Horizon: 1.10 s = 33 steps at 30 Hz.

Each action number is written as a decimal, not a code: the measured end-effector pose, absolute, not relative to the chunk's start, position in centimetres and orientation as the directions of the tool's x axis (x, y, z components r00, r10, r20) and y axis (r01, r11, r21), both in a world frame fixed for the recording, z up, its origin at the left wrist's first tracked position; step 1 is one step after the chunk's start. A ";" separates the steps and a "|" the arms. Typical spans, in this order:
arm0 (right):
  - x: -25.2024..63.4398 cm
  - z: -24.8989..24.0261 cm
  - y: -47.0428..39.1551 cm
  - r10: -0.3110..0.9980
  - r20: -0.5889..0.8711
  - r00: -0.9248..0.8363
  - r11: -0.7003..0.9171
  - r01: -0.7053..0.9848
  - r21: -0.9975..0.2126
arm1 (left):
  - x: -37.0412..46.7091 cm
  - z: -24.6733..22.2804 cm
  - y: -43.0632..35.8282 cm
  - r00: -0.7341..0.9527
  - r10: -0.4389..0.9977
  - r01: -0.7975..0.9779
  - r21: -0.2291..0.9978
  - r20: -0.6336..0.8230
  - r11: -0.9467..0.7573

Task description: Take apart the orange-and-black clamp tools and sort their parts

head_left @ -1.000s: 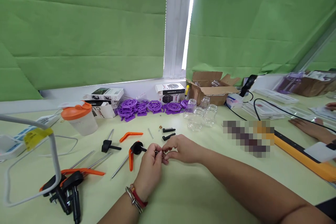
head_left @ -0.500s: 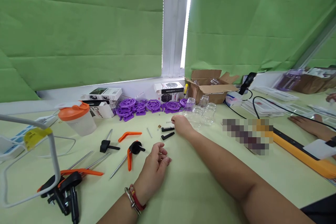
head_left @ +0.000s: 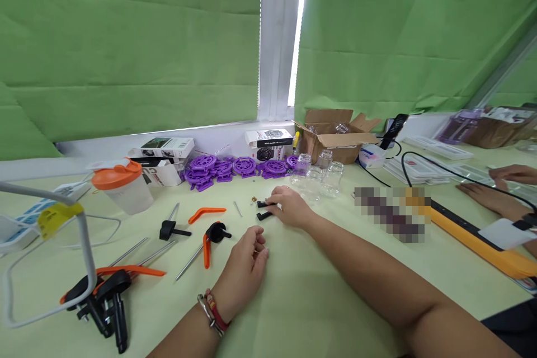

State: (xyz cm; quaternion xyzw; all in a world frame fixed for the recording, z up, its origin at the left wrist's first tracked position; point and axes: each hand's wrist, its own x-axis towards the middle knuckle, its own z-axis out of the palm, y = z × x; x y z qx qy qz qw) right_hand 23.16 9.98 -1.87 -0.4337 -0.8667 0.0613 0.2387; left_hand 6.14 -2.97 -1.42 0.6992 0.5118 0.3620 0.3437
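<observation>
My right hand [head_left: 289, 207] reaches over two small black parts on the green table, its fingers closed at their right ends. The nearer black part [head_left: 264, 215] sticks out to the left of the fingertips; most of the other is covered. A small brass piece [head_left: 254, 199] and a thin metal pin [head_left: 238, 208] lie to the left. My left hand [head_left: 247, 257] rests on the table with loosely curled, parted fingers and holds nothing. Left of it are an orange lever [head_left: 207, 251] and a black round part [head_left: 217, 232] with a metal rod.
Purple wheel-shaped parts [head_left: 244, 166], printed boxes [head_left: 268, 145], glass jars [head_left: 333, 176] and a cardboard box [head_left: 339, 142] line the back. Black-and-orange assemblies [head_left: 115, 285] and a lidded cup [head_left: 130, 193] stand left. Another person's hands [head_left: 482, 198] are at right, beyond a yellow bar [head_left: 470, 238].
My right hand has come nearer and down from the small spring onto the black parts. My left hand has hardly moved. A second hand of the other person has appeared at right.
</observation>
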 end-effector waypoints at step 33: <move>18.9 -2.0 2.1 0.889 -0.128 -0.439 -0.240 -0.211 -0.947 | -0.1 0.1 -0.1 -0.018 0.802 0.789 0.501 0.597 -0.356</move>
